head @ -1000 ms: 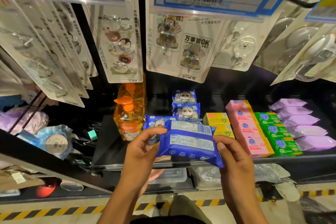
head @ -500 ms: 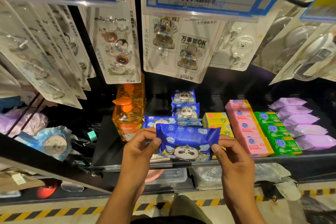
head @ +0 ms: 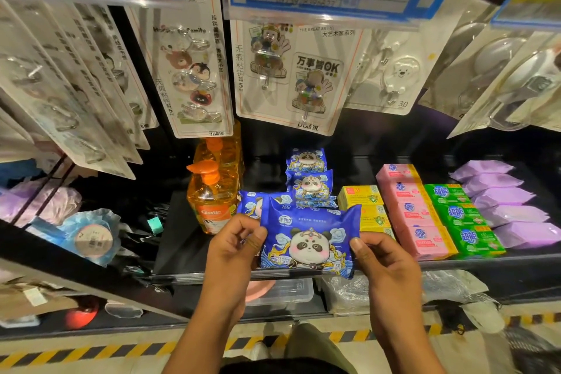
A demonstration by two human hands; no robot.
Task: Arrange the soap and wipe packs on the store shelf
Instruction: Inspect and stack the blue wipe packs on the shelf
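Apparently the left hand point(head: 233, 247) and right hand point(head: 387, 267) are pinching the soft blue panda-printed wipe pack point(head: 309, 241) by its ends at the front of the black shelf point(head: 179, 240), probably to square it with the matching packs point(head: 309, 187) behind.

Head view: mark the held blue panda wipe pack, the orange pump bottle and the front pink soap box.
blue panda wipe pack point(head: 308, 244): head view, on the panda face.
orange pump bottle point(head: 212, 194): head view, on its body.
front pink soap box point(head: 423, 239): head view, on its top face.
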